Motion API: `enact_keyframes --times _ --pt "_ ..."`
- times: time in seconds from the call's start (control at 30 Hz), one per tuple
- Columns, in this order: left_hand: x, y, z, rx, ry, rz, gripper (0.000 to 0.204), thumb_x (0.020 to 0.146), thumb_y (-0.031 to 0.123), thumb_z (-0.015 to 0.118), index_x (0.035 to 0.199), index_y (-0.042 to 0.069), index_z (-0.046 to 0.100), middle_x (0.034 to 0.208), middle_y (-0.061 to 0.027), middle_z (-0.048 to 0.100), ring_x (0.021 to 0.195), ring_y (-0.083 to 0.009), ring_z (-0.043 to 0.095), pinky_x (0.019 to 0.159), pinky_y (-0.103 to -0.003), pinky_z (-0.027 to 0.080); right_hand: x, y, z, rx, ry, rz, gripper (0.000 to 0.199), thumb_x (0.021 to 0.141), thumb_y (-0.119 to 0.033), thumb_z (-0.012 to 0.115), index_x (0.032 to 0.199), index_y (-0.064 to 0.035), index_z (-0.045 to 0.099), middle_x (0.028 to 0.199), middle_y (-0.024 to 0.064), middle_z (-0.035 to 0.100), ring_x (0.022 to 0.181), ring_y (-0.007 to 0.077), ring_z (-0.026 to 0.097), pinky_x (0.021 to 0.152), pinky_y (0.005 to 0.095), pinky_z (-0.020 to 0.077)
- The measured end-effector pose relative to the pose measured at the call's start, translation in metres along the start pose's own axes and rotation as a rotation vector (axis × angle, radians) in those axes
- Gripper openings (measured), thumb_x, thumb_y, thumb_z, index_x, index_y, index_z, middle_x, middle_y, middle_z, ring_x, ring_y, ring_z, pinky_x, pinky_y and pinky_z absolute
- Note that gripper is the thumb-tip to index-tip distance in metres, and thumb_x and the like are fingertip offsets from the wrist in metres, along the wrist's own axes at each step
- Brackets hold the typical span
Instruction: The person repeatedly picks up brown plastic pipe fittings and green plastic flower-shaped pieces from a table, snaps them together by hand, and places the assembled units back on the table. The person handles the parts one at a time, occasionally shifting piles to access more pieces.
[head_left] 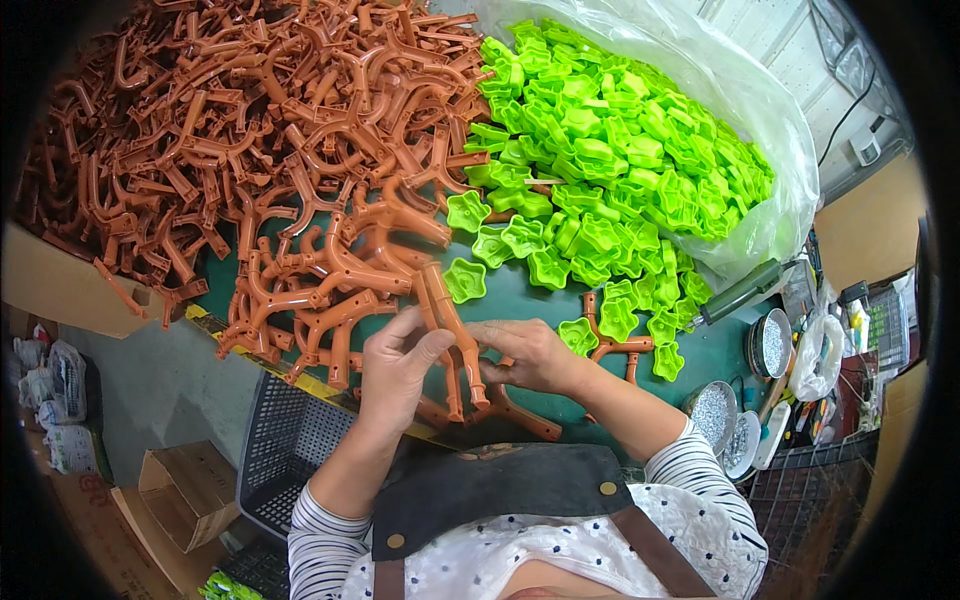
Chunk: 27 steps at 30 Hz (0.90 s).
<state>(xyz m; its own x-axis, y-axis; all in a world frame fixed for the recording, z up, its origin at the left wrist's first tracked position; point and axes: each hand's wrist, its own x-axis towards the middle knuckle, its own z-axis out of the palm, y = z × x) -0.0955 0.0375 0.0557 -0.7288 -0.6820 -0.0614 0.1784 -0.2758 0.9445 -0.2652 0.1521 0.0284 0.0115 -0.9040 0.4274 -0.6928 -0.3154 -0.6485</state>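
My left hand (398,368) grips an orange plastic Y-shaped piece (447,318) near its top, holding it upright over the green table (520,300). My right hand (525,356) pinches the same piece from the right, at its lower fork. A bright green star-shaped cap (464,281) lies just behind the piece. More orange pieces (330,300) lie right beside my left hand, and another orange piece with green caps (618,335) lies right of my right hand.
A big heap of orange Y-pieces (250,130) covers the table's left and back. Green caps (610,150) spill from a clear plastic bag (760,110) at the right. Metal bowls of small screws (715,410) and a powered screwdriver (745,292) sit at the right. A dark crate (285,450) and cardboard boxes (185,495) stand below.
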Motion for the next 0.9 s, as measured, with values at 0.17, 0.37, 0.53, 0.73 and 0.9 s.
enact_keyframes --times 0.17,0.37,0.53,0.73,0.9 --pt "0.000 0.003 0.001 0.034 -0.008 -0.003 0.039 0.089 0.023 0.075 0.120 0.000 0.065 0.099 -0.0004 0.068 0.086 -0.0060 0.061 0.074 -0.022 0.050 0.002 -0.001 -0.005 -0.009 -0.021 -0.030 0.057 0.071 -0.003 0.076 0.125 -0.0062 0.059 0.111 0.0143 0.068 0.088 0.0312 0.069 0.074 0.0377 0.0588" --pt "-0.001 0.005 -0.004 0.184 -0.037 0.016 0.039 0.093 0.018 0.070 0.126 0.000 0.060 0.104 -0.0034 0.068 0.090 -0.0083 0.062 0.077 -0.024 0.052 0.004 -0.004 -0.009 -0.241 -0.082 -0.076 0.052 0.078 -0.009 0.072 0.127 -0.0041 0.056 0.114 0.0127 0.066 0.094 0.0294 0.068 0.078 0.0372 0.0580" --pt "-0.010 0.006 -0.014 0.221 -0.073 0.062 0.040 0.096 0.005 0.061 0.133 -0.004 0.051 0.109 -0.0083 0.065 0.100 -0.0134 0.062 0.088 -0.028 0.051 0.013 -0.006 -0.006 -0.450 -0.085 -0.225 0.053 0.081 -0.019 0.071 0.128 -0.0018 0.055 0.114 0.0106 0.064 0.099 0.0276 0.065 0.080 0.0351 0.0550" --pt "-0.021 0.007 -0.028 0.334 -0.170 0.103 0.040 0.096 -0.002 0.050 0.135 -0.006 0.043 0.116 -0.0136 0.063 0.113 -0.0212 0.061 0.100 -0.035 0.048 0.016 -0.002 0.002 -0.308 -0.115 -0.061 0.045 0.078 -0.053 0.073 0.090 -0.0104 0.061 0.071 0.0019 0.058 0.058 0.0216 0.062 0.050 0.0350 0.0472" --pt "-0.023 0.010 -0.037 0.358 -0.087 0.239 0.041 0.095 0.001 0.057 0.135 -0.005 0.047 0.111 -0.0132 0.066 0.104 -0.0207 0.066 0.093 -0.033 0.052 0.032 -0.012 0.012 -0.466 -0.033 -0.160 0.045 0.078 -0.053 0.073 0.082 -0.0118 0.056 0.066 0.0021 0.051 0.054 0.0212 0.058 0.048 0.0341 0.0447"
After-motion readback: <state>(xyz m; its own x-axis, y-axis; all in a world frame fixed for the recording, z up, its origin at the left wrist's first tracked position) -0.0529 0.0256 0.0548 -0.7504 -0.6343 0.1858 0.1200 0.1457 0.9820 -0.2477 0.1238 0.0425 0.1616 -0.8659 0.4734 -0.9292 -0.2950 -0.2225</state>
